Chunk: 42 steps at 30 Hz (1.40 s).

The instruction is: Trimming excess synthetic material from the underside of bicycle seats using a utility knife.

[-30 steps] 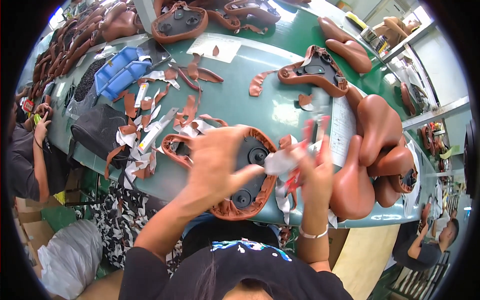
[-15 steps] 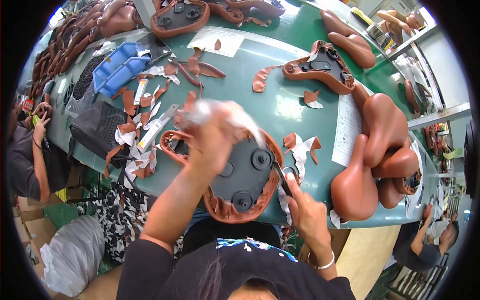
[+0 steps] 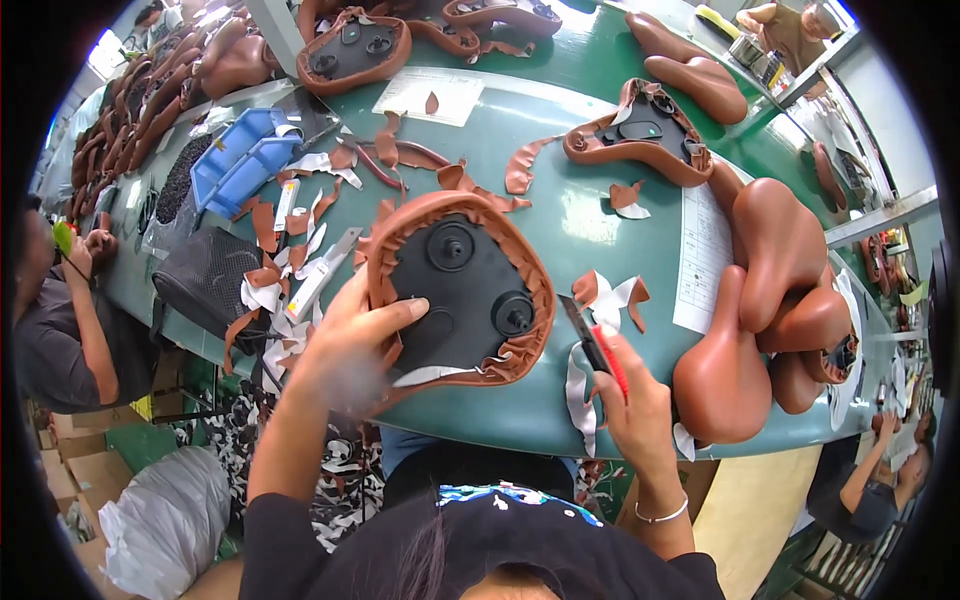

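Note:
My left hand (image 3: 350, 340) grips the side of an upturned bicycle saddle (image 3: 470, 290), its thumb lying over the black plastic base and its fingers out of sight. Brown cover material is folded and gathered round the saddle's rim, with a pale strip showing along the near edge. The saddle's broad end points away from me, and the narrow end is hidden near my left wrist. In my right hand (image 3: 640, 405) is a black and red utility knife (image 3: 600, 352). Its blade tip is just right of the saddle, apart from it. Brown-and-white offcuts (image 3: 610, 300) lie beyond the knife.
Finished brown saddles (image 3: 720, 370) are piled at the right, beside a printed sheet (image 3: 703, 265). Another upturned saddle (image 3: 640, 135) lies farther back. At the left are a blue bin (image 3: 240, 165), a black mesh bag (image 3: 210, 280) and a pale-bladed cutter (image 3: 320, 275). Co-workers sit at both sides.
The saddle has been turned so its broad end faces away. My left hand, earlier blurred above it with a pale strip, now grips its side. The knife has moved off the rim to the right.

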Motion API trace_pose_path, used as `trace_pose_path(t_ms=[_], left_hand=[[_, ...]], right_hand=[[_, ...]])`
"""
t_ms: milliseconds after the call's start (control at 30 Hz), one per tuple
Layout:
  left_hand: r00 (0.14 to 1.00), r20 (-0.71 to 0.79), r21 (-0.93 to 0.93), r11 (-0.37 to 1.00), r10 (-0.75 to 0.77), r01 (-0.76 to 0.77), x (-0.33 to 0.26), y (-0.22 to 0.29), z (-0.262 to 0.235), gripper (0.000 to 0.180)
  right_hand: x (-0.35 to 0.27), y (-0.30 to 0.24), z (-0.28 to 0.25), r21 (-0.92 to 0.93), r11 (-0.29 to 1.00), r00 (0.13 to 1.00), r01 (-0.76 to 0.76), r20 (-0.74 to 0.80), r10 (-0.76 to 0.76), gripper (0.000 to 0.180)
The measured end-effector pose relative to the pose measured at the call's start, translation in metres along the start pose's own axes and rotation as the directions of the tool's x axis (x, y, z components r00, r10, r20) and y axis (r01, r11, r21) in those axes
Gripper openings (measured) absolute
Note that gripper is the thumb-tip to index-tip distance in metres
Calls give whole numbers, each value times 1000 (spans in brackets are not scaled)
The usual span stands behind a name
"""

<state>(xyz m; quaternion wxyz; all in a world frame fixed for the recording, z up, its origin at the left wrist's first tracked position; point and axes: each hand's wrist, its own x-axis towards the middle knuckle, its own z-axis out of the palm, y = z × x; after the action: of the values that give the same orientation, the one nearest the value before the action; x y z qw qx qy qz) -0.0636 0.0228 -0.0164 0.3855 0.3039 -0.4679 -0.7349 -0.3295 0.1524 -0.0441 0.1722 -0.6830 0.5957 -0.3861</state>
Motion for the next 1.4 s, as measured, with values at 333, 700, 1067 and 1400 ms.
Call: trace_pose_path(t_ms=[333, 700, 1067, 1400], left_hand=[[887, -412, 329, 942, 208, -68, -41, -46, 20, 61], [884, -387, 340, 932, 262, -127, -76, -60, 56, 80], [905, -24, -370, 845, -424, 386, -104, -75, 34, 69], [915, 212, 891, 318, 343, -325, 51, -37, 56, 27]], right_hand=[[-12, -25, 24, -380, 922, 932, -77, 300, 202, 58], [-57, -46, 5, 200, 730, 754, -653, 254, 605, 52], [96, 3, 37, 894, 354, 918, -273, 133, 373, 36], [110, -31, 8, 99, 995, 999, 0, 48, -5, 43]])
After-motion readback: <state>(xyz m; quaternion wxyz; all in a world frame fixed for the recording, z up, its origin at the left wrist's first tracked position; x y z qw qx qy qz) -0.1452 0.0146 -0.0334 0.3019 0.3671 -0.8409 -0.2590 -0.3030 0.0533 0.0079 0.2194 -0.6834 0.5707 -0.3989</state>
